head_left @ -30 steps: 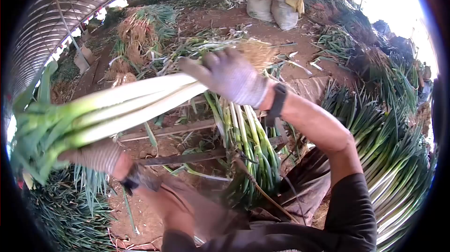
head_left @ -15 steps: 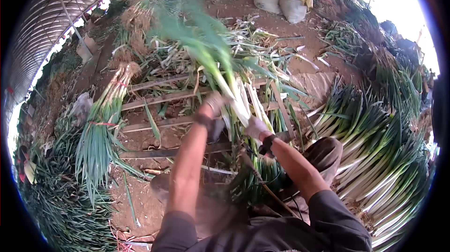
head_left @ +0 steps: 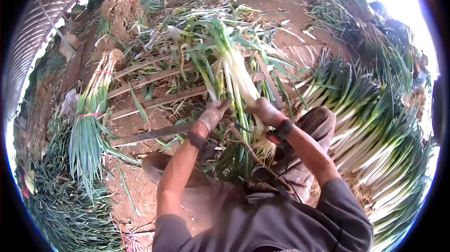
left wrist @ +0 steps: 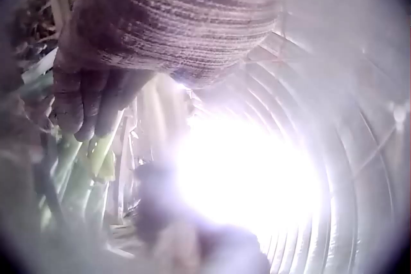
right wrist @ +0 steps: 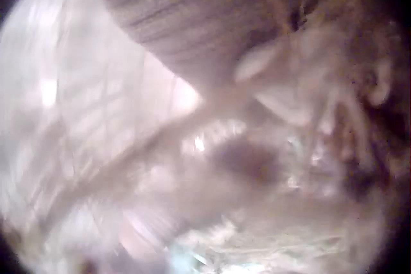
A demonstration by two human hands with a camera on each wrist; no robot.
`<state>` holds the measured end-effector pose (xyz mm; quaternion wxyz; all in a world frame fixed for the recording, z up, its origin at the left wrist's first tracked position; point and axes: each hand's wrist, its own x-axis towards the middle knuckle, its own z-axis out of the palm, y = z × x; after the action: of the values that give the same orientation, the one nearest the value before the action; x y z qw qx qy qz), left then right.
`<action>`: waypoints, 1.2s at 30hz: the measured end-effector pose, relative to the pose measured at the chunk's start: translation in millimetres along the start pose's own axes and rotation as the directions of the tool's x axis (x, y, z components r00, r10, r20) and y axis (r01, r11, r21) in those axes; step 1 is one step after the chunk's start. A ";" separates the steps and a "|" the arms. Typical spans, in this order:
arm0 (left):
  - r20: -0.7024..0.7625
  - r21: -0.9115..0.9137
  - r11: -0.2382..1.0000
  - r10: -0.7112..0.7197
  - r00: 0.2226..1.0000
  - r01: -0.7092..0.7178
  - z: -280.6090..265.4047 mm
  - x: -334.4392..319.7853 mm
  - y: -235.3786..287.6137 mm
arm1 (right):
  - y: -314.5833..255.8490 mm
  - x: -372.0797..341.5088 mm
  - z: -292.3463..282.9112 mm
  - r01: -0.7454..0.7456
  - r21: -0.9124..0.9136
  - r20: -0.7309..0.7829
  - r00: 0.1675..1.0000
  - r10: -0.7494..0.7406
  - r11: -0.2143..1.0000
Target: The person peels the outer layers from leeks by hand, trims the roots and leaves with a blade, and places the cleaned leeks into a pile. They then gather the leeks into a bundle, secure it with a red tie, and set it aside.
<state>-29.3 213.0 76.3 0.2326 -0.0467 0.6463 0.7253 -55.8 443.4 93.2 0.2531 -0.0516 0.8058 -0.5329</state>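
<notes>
Gloved hands (head_left: 266,111) on leeks (head_left: 243,76) — the right wrist view badly blurred.

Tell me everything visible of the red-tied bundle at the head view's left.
The red-tied bundle is of green onions: tan roots at the far end, pale stalks, green leaves fanning at the near end. Two red ties cinch it, one near the roots, one lower. It lies slanted beside the wooden slats; its underside is hidden. Neither the left hand nor the right hand touches it.
</notes>
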 end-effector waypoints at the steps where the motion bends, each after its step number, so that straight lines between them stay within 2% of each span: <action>1: -0.020 -0.078 0.997 -0.023 1.000 0.022 2.6 7.2 -6.5 | -0.3 -4.5 9.8 -0.004 -0.367 -0.029 1.000 -0.007 0.930; 3: 0.028 -0.199 0.972 -0.120 0.992 0.124 4.4 9.9 -13.8 | -0.4 -20.5 17.4 0.098 -0.369 -0.003 0.994 -0.107 0.924; 4: 0.001 -0.313 0.947 -0.076 0.997 0.073 13.3 6.9 -19.6 | -9.8 -39.3 22.6 0.108 -0.279 0.049 0.994 -0.099 0.954; 5: -0.025 -0.409 0.913 -0.033 0.999 0.020 18.2 8.8 -19.4 | -19.5 -61.2 27.9 0.065 -0.309 0.003 0.998 -0.067 0.949; 7: -0.036 -0.492 0.863 0.114 0.993 -0.117 21.8 15.2 -21.3 | -7.0 -84.5 30.3 0.109 -0.347 0.094 0.992 -0.081 0.932; 9: -0.034 -0.733 0.680 -0.033 0.999 -0.003 20.0 17.6 -22.4 | 4.5 -109.9 29.9 0.124 -0.377 0.163 0.984 -0.066 0.918; 10: -0.096 -0.683 0.727 -0.004 0.995 -0.063 14.6 11.1 -24.1 | 5.8 -122.0 25.2 0.184 -0.420 0.200 0.974 -0.107 0.888; 11: -0.275 -0.612 0.787 -0.117 0.954 -0.080 3.0 14.6 -35.1 | 12.3 -134.4 19.4 0.229 -0.457 0.222 0.965 -0.139 0.859; 12: -0.363 -0.559 0.825 -0.153 0.919 -0.084 -3.9 18.3 -45.5 | 26.4 -142.7 12.2 0.300 -0.541 0.232 0.951 -0.204 0.786; 13: -0.399 -0.512 0.853 -0.129 0.908 -0.104 -12.8 13.0 -56.3 | 22.5 -155.0 3.8 0.293 -0.565 0.241 0.953 -0.185 0.771; 15: -0.383 -0.445 0.890 -0.091 0.919 -0.097 -17.0 11.0 -72.5 | 28.3 -171.4 -18.9 0.297 -0.646 0.255 0.952 -0.167 0.703; 17: -0.350 -0.427 0.900 -0.079 0.933 -0.084 -6.4 3.0 -70.9 | 40.9 -180.2 -39.3 0.359 -0.711 0.280 0.933 -0.225 0.605; 19: -0.350 -0.375 0.924 -0.076 0.934 -0.066 2.9 -2.8 -63.8 | 31.8 -187.2 -48.2 0.334 -0.840 0.201 0.924 -0.325 0.428; 21: -0.353 -0.310 0.947 -0.040 0.935 -0.077 15.4 -9.6 -46.7 | 30.8 -190.8 -64.3 0.300 -0.896 0.127 0.880 -0.458 0.328; 23: -0.331 -0.220 0.960 0.092 0.939 -0.172 32.8 -9.3 -10.5 | 38.3 -204.0 -90.4 0.189 -0.968 0.064 0.821 -0.567 0.164; 24: -0.302 -0.184 0.955 0.171 0.938 -0.234 45.2 -4.0 15.3 | 38.6 -215.4 -105.2 0.100 -0.973 -0.027 0.844 -0.536 0.207; 25: -0.257 -0.161 0.935 0.270 0.928 -0.316 61.5 6.3 48.2 | 91.9 -206.5 -126.4 0.326 -0.878 -0.202 0.411 -0.889 0.350; 26: -0.200 -0.170 0.899 0.369 0.908 -0.403 81.6 19.2 86.7 | 63.5 -233.5 -144.7 -0.063 -0.952 -0.262 0.679 -0.686 0.301; 27: -0.148 -0.211 0.855 0.450 0.881 -0.473 101.6 33.1 122.5 | 84.3 -248.1 -172.8 -0.032 -0.920 -0.336 0.578 -0.744 0.390; 28: -0.077 -0.279 0.815 0.507 0.858 -0.507 122.9 52.0 159.6 | 76.3 -279.7 -197.2 0.007 -0.817 -0.493 0.508 -0.706 0.576; 29: 0.271 -0.246 0.798 0.602 0.752 -0.550 153.9 53.5 199.5 | 80.6 -313.1 -215.6 -0.130 -0.755 -0.641 0.352 -0.682 0.642; 30: 0.584 -0.235 0.765 0.604 0.543 -0.599 179.9 50.4 232.0 | 73.4 -354.5 -228.3 -0.415 -0.426 -0.892 0.338 -0.299 0.804; 32: 0.665 -0.101 0.648 0.608 0.434 -0.755 224.3 25.2 251.8 | 118.7 -430.8 -255.0 -0.600 -0.199 -0.974 0.030 -0.226 0.775; 33: 0.702 -0.032 0.572 0.596 0.389 -0.819 239.5 16.6 252.4 | 138.3 -466.5 -255.2 -0.620 -0.011 -0.992 -0.090 -0.084 0.784; 35: 0.715 0.132 0.581 0.506 0.483 -0.803 239.3 22.8 211.0 | 201.5 -518.5 -260.4 -0.640 0.276 -0.948 -0.303 0.095 0.717; 36: 0.696 0.117 0.777 0.380 0.609 -0.618 229.8 23.7 183.0 | 242.9 -546.9 -261.6 -0.689 0.385 -0.918 -0.355 0.177 0.614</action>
<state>-69.6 429.6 272.0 0.2260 0.4289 0.6304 0.6063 342.4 957.8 150.7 -0.2378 0.6336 0.7319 -0.0794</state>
